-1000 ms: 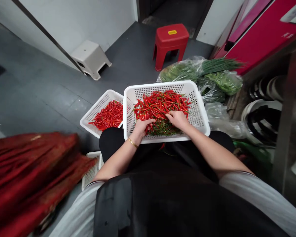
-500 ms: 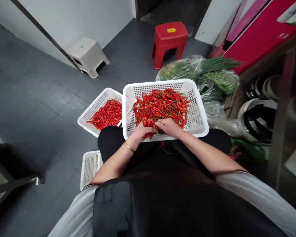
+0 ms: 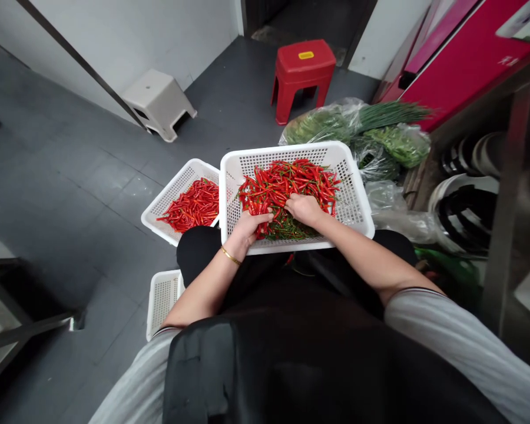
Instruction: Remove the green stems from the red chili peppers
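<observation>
Left hand (image 3: 248, 225) has a bunch of red chilies (image 3: 259, 210); can't tell if right hand (image 3: 304, 209) has any. Rest are in the white perforated basket (image 3: 276, 152) on the knees (image 3: 194, 250), so a leg shift could spill them.

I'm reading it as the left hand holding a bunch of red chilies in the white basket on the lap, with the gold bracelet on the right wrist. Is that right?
Not quite: the gold bracelet is on the left wrist, as the head view shows. Otherwise yes: the left hand holds red chilies in the white basket on the lap.
</observation>
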Motion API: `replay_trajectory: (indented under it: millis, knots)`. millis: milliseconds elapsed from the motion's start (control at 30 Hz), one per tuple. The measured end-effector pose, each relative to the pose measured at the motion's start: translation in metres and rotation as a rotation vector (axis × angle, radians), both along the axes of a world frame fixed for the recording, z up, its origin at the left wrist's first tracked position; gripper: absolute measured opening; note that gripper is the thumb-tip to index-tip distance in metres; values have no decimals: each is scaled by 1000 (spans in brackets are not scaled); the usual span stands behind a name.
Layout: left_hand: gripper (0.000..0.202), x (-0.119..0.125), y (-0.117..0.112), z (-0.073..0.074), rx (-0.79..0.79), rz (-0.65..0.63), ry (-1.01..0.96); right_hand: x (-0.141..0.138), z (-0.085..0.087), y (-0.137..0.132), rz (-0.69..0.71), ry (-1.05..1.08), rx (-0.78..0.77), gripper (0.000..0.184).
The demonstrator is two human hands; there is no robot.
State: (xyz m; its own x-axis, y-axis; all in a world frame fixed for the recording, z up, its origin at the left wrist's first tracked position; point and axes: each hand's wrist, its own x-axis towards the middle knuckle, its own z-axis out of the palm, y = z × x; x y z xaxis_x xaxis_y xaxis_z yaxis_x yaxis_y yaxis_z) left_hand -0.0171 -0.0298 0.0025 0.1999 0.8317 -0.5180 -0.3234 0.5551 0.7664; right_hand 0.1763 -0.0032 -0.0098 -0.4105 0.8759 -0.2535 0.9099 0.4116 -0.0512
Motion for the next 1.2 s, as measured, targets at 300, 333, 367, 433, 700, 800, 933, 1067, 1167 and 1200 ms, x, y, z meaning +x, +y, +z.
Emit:
replay_trajectory:
  millis: [300, 333, 367, 433, 700, 800, 933, 1067, 1167, 1200]
  knots:
    - [36, 25, -19, 5, 242, -68, -75, -8, 18, -42, -68, 355, -311, 36]
    - [37, 24, -20, 7, 296, -74, -58, -9, 18, -40, -82, 342, -371, 38]
    - [37, 22, -20, 10, 318, -79, -50, -9, 17, -37, -94, 296, -388, 37]
    - [35, 15, -16, 12, 291, -29, -64, -9, 15, -26, -116, 146, -281, 37]
    - [26, -6, -1, 5, 145, 84, -75, -5, -2, 15, 60, 167, -13, 33]
    - [28, 2, -1, -2, 149, 61, 7, 2, 8, 11, -116, 566, 36, 26]
    - [30, 17, -3, -12, 184, -12, 32, 1, 19, -12, -352, 984, -53, 24]
    - [29, 23, -11, -16, 203, -2, 17, -8, 11, -36, -466, 1203, -261, 30]
    - [27, 20, -15, -15, 166, 34, 4, -10, 1, -44, -534, 1293, -482, 39]
    - [27, 19, -16, -14, 145, 32, -19, -10, -1, -45, -561, 1312, -507, 41]
